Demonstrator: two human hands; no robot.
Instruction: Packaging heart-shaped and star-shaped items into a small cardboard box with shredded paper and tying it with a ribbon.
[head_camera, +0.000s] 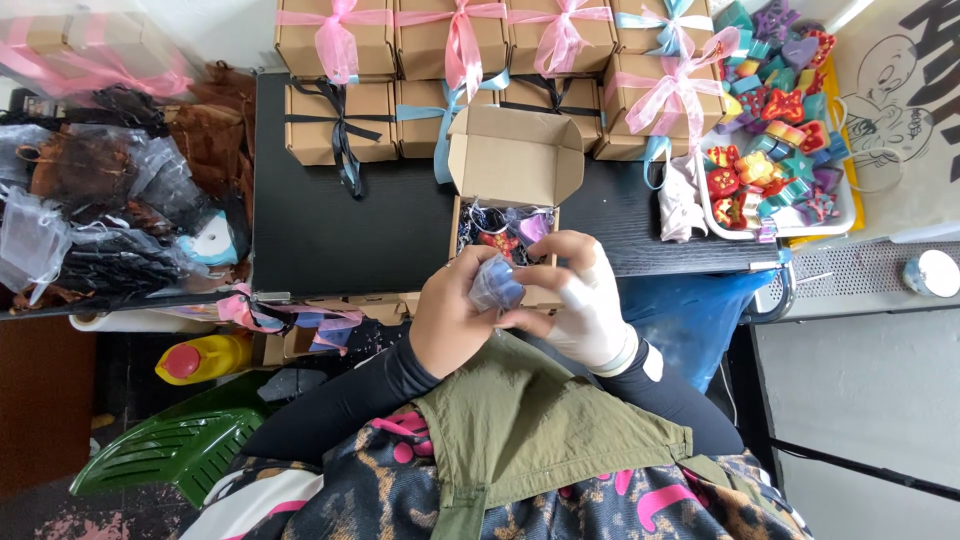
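- The left hand (450, 320) and the right hand (580, 300) meet just above the person's lap, at the near edge of the dark surface (340, 220).
- Both hands grasp a small bluish-purple wrapped piece (496, 286), pinched between their fingertips; the right hand wears a pale glove.
- Just beyond the hands stands an open cardboard box (515, 160), its lid tipped back; inside it are dark shredded filling and small red and purple pieces.
- Along the far side of the surface sit rows of closed cardboard boxes (330, 40), tied with pink, blue or black ribbons.
- To the right, a white tray (845, 215) holds a heap of colourful small shapes (770, 140) in red, teal and purple.
- To the left lies a pile of clear plastic bags (90, 200) with dark contents.
- Lower left, off the surface, are a yellow bottle (205, 358) with a red cap and a green plastic chair (170, 445).
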